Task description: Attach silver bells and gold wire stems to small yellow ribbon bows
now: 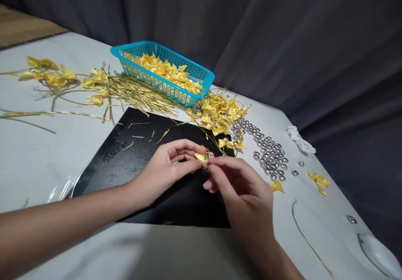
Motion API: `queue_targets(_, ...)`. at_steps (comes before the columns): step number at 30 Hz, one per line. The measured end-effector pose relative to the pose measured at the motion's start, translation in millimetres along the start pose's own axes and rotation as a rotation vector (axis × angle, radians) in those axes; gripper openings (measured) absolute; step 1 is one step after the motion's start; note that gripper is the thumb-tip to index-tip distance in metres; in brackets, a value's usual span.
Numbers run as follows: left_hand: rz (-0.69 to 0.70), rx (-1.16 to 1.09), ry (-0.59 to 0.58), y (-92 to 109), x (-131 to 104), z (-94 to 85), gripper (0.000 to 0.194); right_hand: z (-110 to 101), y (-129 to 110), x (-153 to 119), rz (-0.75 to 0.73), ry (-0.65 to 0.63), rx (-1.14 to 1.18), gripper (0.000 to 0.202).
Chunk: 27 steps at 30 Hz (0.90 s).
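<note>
Your grip sits over the black mat, with the teal basket of yellow bows well beyond it and the pile of silver beads off to its right. Your left hand and right hand meet fingertip to fingertip, both pinched narrowly on 1 small yellow ribbon bow held between them.

Handicraft workspace, white-covered worktop strewn with yellow ribbon bows, gold wires, silver beads, teal basket, dark curtain backdrop
</note>
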<state>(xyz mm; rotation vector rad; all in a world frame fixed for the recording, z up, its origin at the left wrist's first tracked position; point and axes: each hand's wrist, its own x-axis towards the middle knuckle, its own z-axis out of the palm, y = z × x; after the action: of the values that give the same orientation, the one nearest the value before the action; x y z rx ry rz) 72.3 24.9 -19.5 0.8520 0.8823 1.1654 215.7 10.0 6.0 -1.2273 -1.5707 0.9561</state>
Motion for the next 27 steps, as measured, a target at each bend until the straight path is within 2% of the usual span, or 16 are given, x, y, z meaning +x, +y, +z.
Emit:
queue_targets(5, -0.011, 0.04, 0.004, 3.1, -0.7, 2.1, 0.01, 0.6, -1.4, 5.2, 0.25, 0.086, 0.187, 0.013)
queue_targets(9, -0.022, 0.064, 0.052, 6.1, 0.1, 3.9, 0.01, -1.9, 0.4, 8.3, 0.347, 0.088, 0.28, 0.018)
queue_targets(13, -0.033, 0.032, 0.071, 3.3, 1.1, 3.4, 0.016, -4.6, 1.2, 8.8, 0.307, 0.119, 0.217, 0.012)
queue_targets(16, -0.024, 0.032, 0.06, -0.7, 1.3, 1.8, 0.017, -5.9, 0.3, 7.8, 0.2, 0.145, 0.055, 0.007)
queue_targets(19, -0.01, 0.029, 0.042, -2.7, 1.3, 0.6, 0.019, -6.4, 0.4, 6.6, 0.108, 0.119, -0.092, 0.009)
queue_targets(27, -0.011, 0.037, 0.043, 3.8, -0.4, 3.2, 0.01, -5.0, 0.5, 7.8, 0.135, 0.102, -0.124, 0.004)
